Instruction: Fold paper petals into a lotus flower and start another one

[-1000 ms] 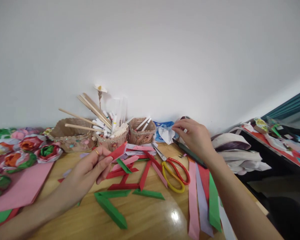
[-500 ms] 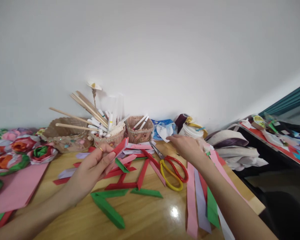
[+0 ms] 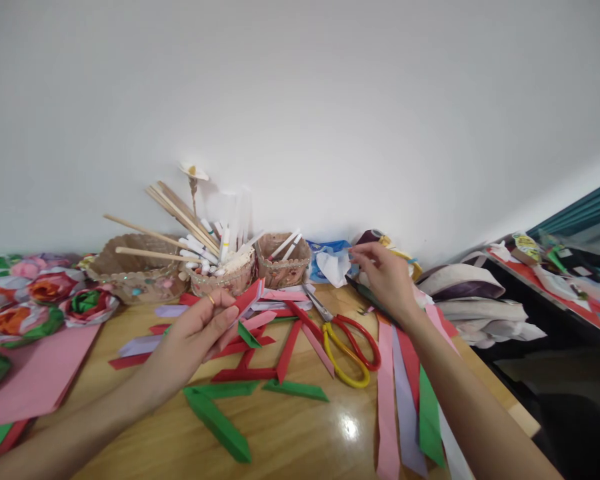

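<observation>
In the head view, my left hand (image 3: pixel 200 333) is closed around a red folded paper strip (image 3: pixel 250 298), with a small green folded end (image 3: pixel 249 335) sticking out below it. My right hand (image 3: pixel 387 277) hovers at the back of the table with bent, slightly parted fingers; I see nothing between them. Its fingertips are beside a blue tissue pack (image 3: pixel 324 248) with a white tissue (image 3: pixel 333 267) poking out. Partly hidden under that hand lies a dark long object. Scissors (image 3: pixel 347 347) with one red and one yellow handle rest between my hands, among red folded strips (image 3: pixel 287 350).
Green folded strips (image 3: pixel 217 423) lie in front. Long pink strips (image 3: pixel 387 400) and others hang down at right. Baskets (image 3: pixel 135 273) with markers and sticks line the wall. Paper flowers (image 3: pixel 87 305) and pink sheets (image 3: pixel 40 367) are at left. Fabric bundles (image 3: pixel 475 300) sit beyond the right edge.
My right hand has drawn back and lifted from the tissue pack, and a dark object now shows beneath it. The left hand still holds the red strip. The view has shifted slightly.
</observation>
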Motion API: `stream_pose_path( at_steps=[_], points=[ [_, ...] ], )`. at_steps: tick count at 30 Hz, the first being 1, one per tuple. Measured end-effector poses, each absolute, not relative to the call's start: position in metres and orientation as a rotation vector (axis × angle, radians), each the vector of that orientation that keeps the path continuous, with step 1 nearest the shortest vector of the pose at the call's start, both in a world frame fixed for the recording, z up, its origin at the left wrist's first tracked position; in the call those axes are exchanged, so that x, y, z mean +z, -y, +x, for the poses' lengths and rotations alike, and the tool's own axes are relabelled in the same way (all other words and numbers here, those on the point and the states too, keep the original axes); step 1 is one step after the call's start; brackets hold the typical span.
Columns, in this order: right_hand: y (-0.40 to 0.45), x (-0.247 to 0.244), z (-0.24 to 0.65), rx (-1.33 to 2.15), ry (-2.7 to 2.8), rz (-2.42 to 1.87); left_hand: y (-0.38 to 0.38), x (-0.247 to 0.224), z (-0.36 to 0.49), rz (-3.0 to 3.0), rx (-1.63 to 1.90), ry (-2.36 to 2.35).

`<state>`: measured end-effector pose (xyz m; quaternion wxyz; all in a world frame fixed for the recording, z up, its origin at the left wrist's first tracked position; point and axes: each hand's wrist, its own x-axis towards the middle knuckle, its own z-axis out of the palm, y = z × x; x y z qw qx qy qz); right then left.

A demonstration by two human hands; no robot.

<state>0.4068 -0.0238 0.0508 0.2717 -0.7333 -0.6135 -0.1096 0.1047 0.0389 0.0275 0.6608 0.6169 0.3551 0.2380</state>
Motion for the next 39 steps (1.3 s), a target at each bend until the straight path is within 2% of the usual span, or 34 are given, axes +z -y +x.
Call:
stream_pose_path(
  at_steps=[3, 7, 13, 18, 21, 25, 39],
  points=[
    [0.015, 0.069, 0.405, 0.026, 1.25, -1.68, -0.038, 0.032, 0.107, 1.377, 0.554, -0.769],
    [0.009, 0.098, 0.398, 0.079, 1.085, -1.493, -0.038, 0.045, 0.111, 1.414, 0.638, -0.725],
    [0.018, 0.117, 0.365, -0.108, 1.229, -1.48, -0.037, 0.081, 0.132, 1.36, 0.925, -0.59],
    [0.025, 0.11, 0.326, -0.596, 1.589, -1.571, -0.033, 0.105, 0.161, 1.222, 1.044, -0.417],
    [0.024, 0.107, 0.313, -0.758, 1.753, -1.503, -0.035, 0.108, 0.172, 1.121, 1.05, -0.366],
    [0.023, 0.104, 0.309, -0.813, 1.789, -1.467, -0.04, 0.106, 0.173, 1.027, 1.117, -0.419],
    [0.011, 0.082, 0.317, -0.784, 1.871, -1.472, -0.04, 0.109, 0.17, 0.923, 0.944, -0.43]
  ],
)
